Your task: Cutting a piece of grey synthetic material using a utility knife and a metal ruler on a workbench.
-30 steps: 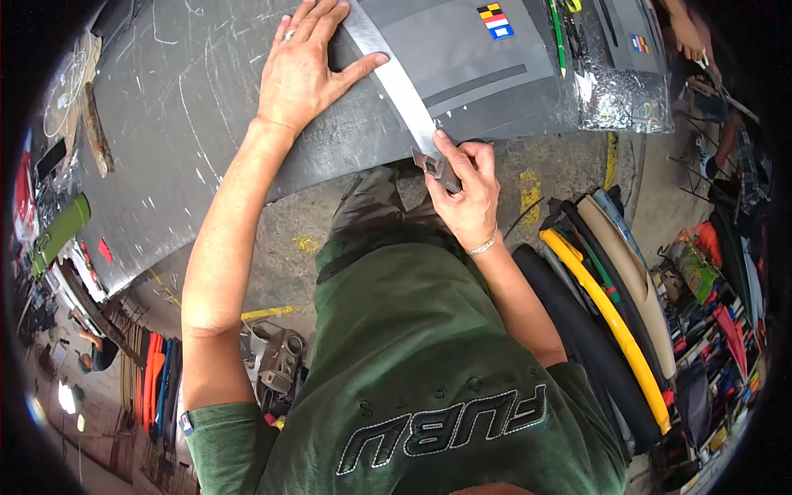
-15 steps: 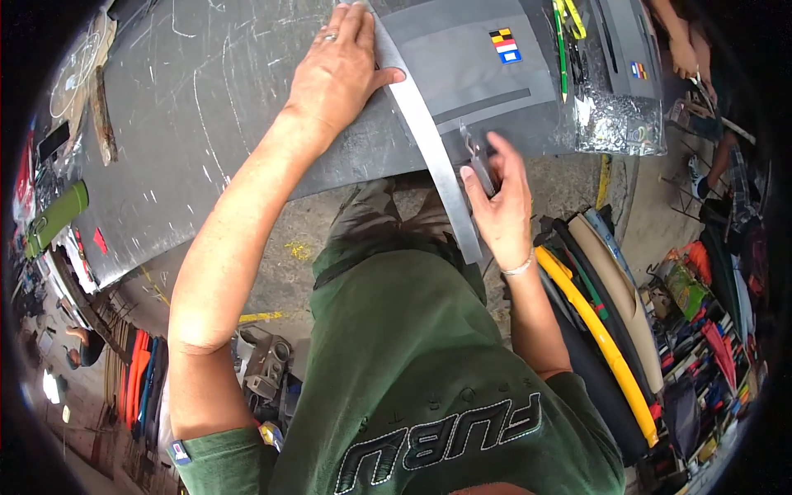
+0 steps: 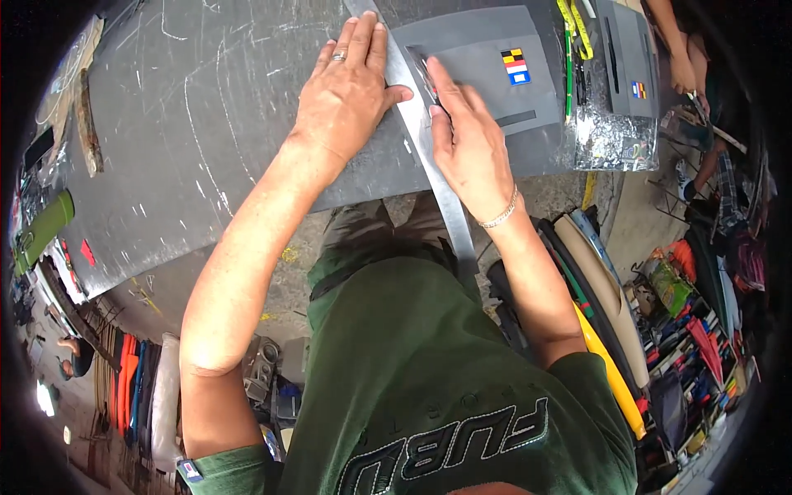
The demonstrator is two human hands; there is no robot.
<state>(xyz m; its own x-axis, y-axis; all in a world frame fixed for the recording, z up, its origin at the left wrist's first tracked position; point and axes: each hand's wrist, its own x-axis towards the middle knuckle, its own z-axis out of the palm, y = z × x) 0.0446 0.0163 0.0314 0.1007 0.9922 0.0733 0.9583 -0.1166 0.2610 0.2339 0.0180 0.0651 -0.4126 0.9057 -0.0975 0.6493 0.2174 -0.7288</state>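
Left hand flat | scratched grey board | cluttered workshop floor

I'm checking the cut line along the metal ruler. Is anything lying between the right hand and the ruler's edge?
Nothing visible does. The right hand lies on the grey sheet right against the metal ruler, which the left hand presses flat.

Daylight is bright and even, soft rather than harsh. The grey surface shows pale scratches clearly, with only faint shadow under the left hand and right hand. A foil sheet glints. The centre is sharp; towards the rim straight edges bow, detail smears, and a black vignette closes the corners.
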